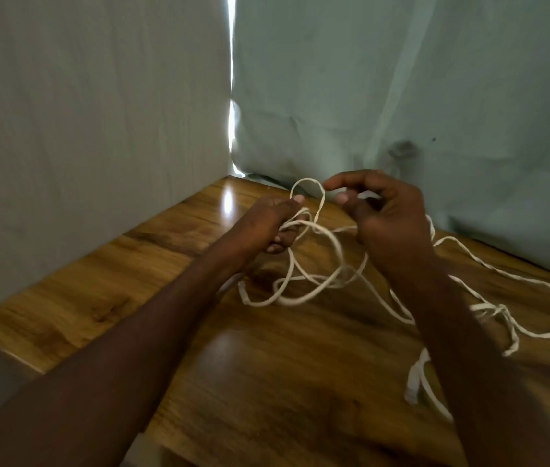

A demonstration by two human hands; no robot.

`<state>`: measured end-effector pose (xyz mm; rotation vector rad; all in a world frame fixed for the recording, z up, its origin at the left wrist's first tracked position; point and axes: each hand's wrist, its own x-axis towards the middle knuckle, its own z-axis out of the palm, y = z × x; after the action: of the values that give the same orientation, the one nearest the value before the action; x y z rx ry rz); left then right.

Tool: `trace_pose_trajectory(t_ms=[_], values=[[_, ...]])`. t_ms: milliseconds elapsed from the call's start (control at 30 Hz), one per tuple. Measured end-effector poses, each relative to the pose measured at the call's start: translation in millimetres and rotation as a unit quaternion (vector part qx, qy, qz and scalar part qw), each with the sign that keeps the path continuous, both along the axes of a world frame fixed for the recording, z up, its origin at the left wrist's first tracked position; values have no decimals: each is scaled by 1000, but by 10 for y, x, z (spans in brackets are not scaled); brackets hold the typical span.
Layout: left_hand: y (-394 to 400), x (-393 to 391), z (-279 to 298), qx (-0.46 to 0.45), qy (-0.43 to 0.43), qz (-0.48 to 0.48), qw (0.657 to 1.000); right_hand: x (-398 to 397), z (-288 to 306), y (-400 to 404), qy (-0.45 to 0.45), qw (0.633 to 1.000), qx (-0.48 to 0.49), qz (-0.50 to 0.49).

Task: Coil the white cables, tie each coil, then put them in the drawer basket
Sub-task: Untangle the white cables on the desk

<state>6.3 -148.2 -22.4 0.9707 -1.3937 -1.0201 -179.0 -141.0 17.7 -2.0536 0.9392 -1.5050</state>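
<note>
2 hands [331, 220] above a glossy wooden table [267, 365], left gripping white cable [304, 274] loops, right's curled fingers empty, grey-green curtains [401, 79] behind.

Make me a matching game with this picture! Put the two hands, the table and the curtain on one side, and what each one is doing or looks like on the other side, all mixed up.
Things:
1. left hand
2. right hand
3. table
4. curtain

Descriptions:
A. brown shiny wood, with loose white cable lying on it
B. pale cloth hanging behind everything
C. gripping several loops of the cable
D. fingers curled, thumb and finger reaching toward the top loop

Pairs: 1-C, 2-D, 3-A, 4-B
</note>
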Motion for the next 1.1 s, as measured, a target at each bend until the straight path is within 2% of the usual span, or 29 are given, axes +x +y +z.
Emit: trace_pose_trajectory(t_ms=[67,167,233,300,400,467,533,633,767,900,1033,1100], values=[[2,18,-9,33,14,-20,999,-137,90,-8,-51,998,15,-24],[-7,-72,14,46,52,8,998,-153,106,29,-63,996,54,28],[-61,-107,4,50,111,39,992,-22,35,44,4,997,47,58],[-146,-78,-27,57,181,66,980,101,-91,28,75,996,33,43],[-244,7,-54,78,267,40,960,180,-288,10,224,973,49,22],[-258,15,-54,84,280,17,956,210,-365,37,343,935,75,52],[-246,-8,-55,85,262,10,961,220,-377,62,383,916,93,70],[-243,-1,-56,68,266,4,962,144,-370,-10,384,915,120,36],[-233,21,-36,74,287,-25,955,24,-441,-176,406,908,88,-46],[-284,7,-88,68,276,-18,959,-59,-509,-303,372,902,142,-164],[-317,31,-105,47,257,30,965,-104,-547,-375,342,897,177,-216],[-336,64,-114,49,281,49,957,-126,-554,-388,315,902,181,-232]])
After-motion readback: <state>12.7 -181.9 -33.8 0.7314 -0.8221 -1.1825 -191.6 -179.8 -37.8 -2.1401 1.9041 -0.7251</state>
